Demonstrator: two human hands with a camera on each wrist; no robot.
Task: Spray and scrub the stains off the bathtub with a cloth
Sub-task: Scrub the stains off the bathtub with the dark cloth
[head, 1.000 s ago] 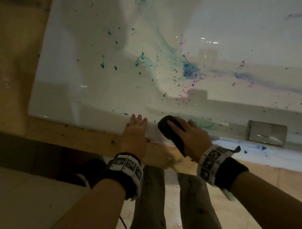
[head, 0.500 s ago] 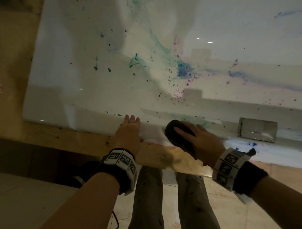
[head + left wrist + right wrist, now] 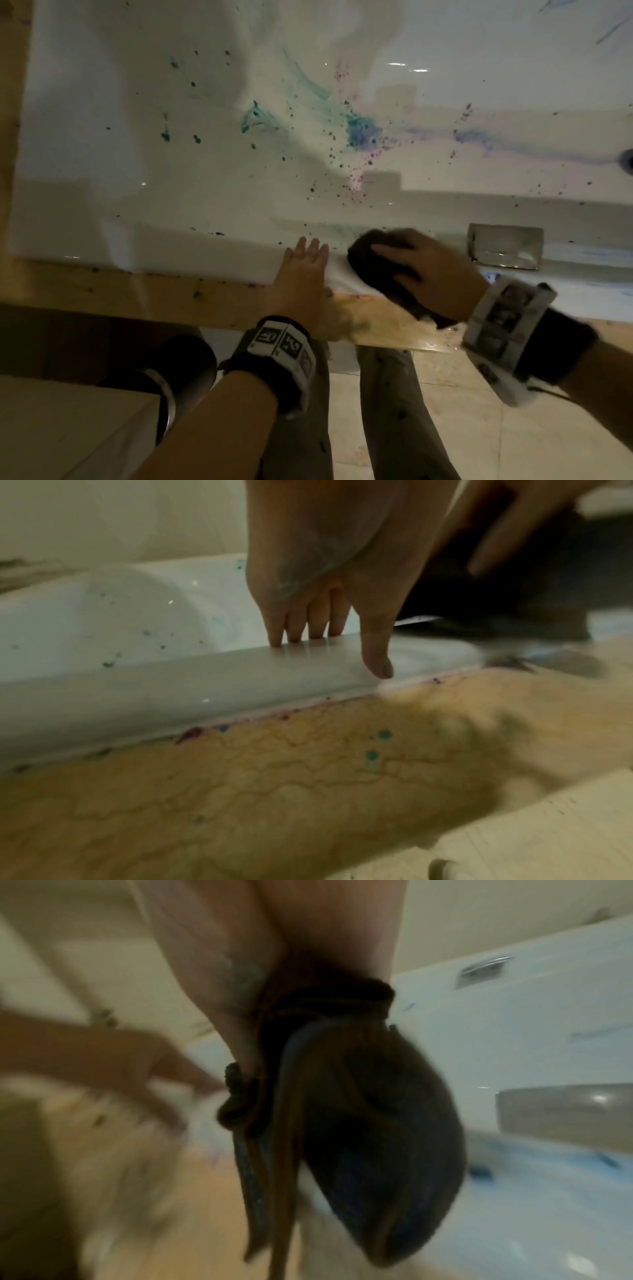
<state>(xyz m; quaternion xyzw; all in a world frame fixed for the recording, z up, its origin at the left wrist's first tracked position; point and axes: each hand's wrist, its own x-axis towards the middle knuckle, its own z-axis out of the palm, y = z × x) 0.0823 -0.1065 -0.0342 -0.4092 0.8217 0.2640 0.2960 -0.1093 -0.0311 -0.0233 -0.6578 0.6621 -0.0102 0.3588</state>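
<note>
**Cloth's sliding along the rim, basin untouched**

Over the last second your right hand (image 3: pixel 433 274), fingers curled over the dark cloth (image 3: pixel 373 255), has slid along the bathtub (image 3: pixel 137 171) rim toward the metal plate (image 3: pixel 505 245); the teal and purple stains (image 3: pixel 363 132) inside remain. Your left hand (image 3: pixel 301 274) stays flat on the rim, fingers straight. The left wrist view alone shows specks (image 3: pixel 377 745) on the ledge (image 3: pixel 274 791) below the rim.

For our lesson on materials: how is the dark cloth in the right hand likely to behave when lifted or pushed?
Probably floppy: the cloth bunches in folds under the right hand, with an edge hanging loose. Likely light, as one hand holds it. It may slide easily on the glossy bathtub rim.
</note>
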